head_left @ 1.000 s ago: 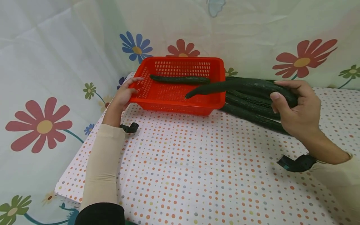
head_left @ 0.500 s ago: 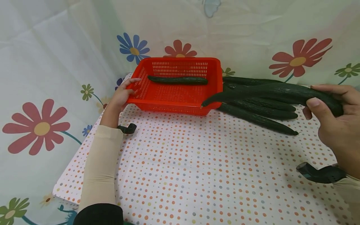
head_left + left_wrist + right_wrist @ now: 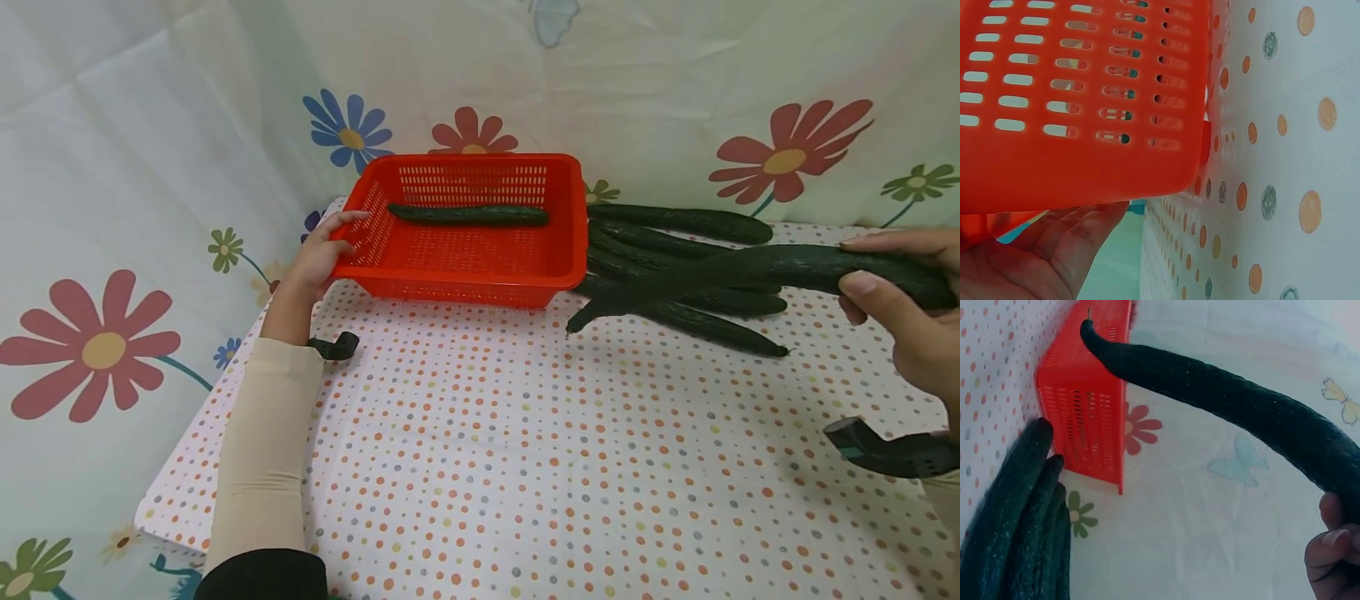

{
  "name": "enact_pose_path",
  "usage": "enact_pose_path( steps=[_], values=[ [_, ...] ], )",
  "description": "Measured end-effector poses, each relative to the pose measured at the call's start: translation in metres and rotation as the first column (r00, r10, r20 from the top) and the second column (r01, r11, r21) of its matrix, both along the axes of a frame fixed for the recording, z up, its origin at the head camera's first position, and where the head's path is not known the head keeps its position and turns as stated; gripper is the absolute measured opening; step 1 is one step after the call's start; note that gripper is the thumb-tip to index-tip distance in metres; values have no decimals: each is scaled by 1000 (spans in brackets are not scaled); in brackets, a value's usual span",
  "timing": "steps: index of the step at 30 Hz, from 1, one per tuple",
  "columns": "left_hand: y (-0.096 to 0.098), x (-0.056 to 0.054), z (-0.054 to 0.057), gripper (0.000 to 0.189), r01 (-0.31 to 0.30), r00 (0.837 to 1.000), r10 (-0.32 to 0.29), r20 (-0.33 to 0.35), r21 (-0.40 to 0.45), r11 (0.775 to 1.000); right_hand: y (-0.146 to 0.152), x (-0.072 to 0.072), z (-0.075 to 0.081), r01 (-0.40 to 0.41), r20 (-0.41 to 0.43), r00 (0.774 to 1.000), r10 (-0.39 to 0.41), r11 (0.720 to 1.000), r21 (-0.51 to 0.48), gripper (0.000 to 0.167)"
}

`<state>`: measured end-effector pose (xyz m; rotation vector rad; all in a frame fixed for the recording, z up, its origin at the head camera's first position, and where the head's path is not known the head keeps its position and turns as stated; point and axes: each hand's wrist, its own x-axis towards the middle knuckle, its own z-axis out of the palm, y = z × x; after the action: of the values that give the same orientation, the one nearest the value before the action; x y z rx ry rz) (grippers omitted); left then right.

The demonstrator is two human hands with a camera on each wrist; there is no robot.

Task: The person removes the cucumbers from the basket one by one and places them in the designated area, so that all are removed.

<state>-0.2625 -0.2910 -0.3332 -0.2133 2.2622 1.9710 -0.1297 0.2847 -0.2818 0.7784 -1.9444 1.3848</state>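
Observation:
At the left end of the red plastic basket (image 3: 450, 275), my left hand (image 3: 315, 254) grips the rim, its fingers over the edge. The left wrist view shows the palm (image 3: 1054, 250) under the basket's rim. One cucumber (image 3: 468, 216) lies inside along the back wall. My right hand (image 3: 911, 308), partly cut off by the frame edge, holds a long cucumber (image 3: 810, 265) by its thick end. That cucumber's thin, curved end points left and slightly down, outside the basket and in front of the pile of several cucumbers (image 3: 720, 327) on the table.
Beside the basket's right end lie the piled cucumbers (image 3: 1010, 512), their ends close to its wall. A dotted cloth covers the table (image 3: 480, 433). Behind stands a flowered fabric backdrop (image 3: 645, 100). Each wrist carries a small black camera, the right one (image 3: 892, 450) near the frame edge.
My right hand has moved right with the cucumber, whose thin end has gone from over the basket to outside its right front corner. The left hand keeps its grip on the rim.

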Motion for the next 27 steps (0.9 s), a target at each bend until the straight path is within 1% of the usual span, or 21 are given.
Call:
enact_pose_path(
  steps=[3, 5, 8, 10, 12, 15, 16, 17, 20, 22, 24, 25, 27],
  values=[
    [0, 0, 0, 49, -2, 1000, 2, 5, 3, 1000, -1, -1, -4, 92, 11, 996, -94, 989, 113, 29],
    [0, 0, 0, 50, -3, 1000, 3, 11, 8, 1000, -4, 0, -7, 174, 8, 984, -180, 963, 203, 31],
    [-1, 0, 0, 50, -2, 1000, 2, 11, 15, 1000, -11, 0, -14, 236, 29, 967, -255, 928, 289, 32],
    [-1, -1, 0, 49, -2, 1000, 1, 8, 14, 1000, -17, -1, -19, 255, 50, 957, -285, 911, 325, 33],
    [0, -1, 0, 49, 1, 1000, -1, 2, 5, 1000, -24, -2, -26, 254, 83, 951, -297, 907, 335, 35],
    [1, 0, 0, 49, 5, 1000, -5, -2, 1, 1000, -33, -4, -35, 257, 124, 939, -322, 892, 372, 37],
    [2, -1, 1, 49, 7, 1000, -7, -3, 3, 1000, -35, -5, -38, 258, 129, 935, -330, 885, 388, 38],
    [2, 0, 1, 49, 11, 1000, -11, -3, 4, 1000, -36, -5, -40, 264, 135, 929, -346, 871, 414, 38],
    [2, -1, 2, 49, 9, 1000, -9, -3, 3, 1000, -34, -7, -41, 267, 168, 898, -406, 808, 525, 39],
    [1, -1, 2, 49, 7, 1000, -7, -2, 0, 1000, -29, -8, -40, 261, 182, 873, -452, 750, 608, 39],
    [0, 0, 3, 49, 1, 1000, -1, 2, -3, 1000, -25, -9, -39, 233, 202, 847, -491, 685, 690, 39],
    [0, 0, 3, 49, 0, 1000, 0, 4, -3, 1000, -23, -10, -39, 217, 208, 840, -502, 661, 719, 39],
    [0, 0, 4, 49, 1, 1000, -1, 9, 6, 1000, -19, -12, -39, 172, 221, 834, -506, 619, 767, 40]
  ],
)
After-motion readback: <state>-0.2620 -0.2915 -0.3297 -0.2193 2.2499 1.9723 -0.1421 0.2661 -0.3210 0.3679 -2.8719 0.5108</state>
